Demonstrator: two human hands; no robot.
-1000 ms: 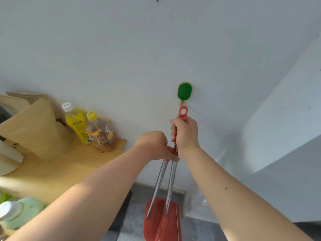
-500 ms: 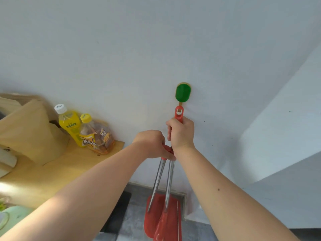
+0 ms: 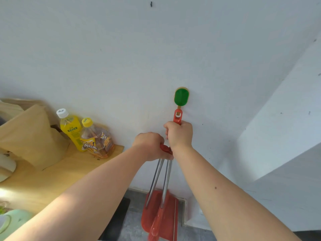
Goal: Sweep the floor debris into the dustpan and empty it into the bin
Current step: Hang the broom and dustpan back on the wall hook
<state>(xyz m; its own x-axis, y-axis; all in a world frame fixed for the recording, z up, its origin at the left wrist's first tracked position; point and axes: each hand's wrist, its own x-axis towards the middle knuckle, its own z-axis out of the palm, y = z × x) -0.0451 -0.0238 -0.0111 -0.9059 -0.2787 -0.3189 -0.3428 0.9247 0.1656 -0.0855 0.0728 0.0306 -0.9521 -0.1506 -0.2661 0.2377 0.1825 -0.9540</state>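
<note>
A red broom (image 3: 157, 223) and a red dustpan (image 3: 165, 213) hang side by side along the white wall, each on a metal pole. My right hand (image 3: 178, 134) is shut on the broom's red handle, whose tip with its hanging hole (image 3: 177, 117) sits just under a green wall hook (image 3: 181, 97). My left hand (image 3: 151, 145) is shut on the red grip of the dustpan's pole, a little lower and to the left. The bin and floor debris are out of view.
A wooden table (image 3: 43, 181) stands at the left with two yellow-capped drink bottles (image 3: 71, 129) (image 3: 94, 140), a brown paper bag (image 3: 29, 136) and a pale green container (image 3: 12, 221). A white wall corner (image 3: 278, 136) juts out at the right. Grey floor (image 3: 132, 221) lies below.
Both hands have kept their grips. The broom handle's tip has risen slightly, closing the gap to the green hook; my view has shifted a little.
</note>
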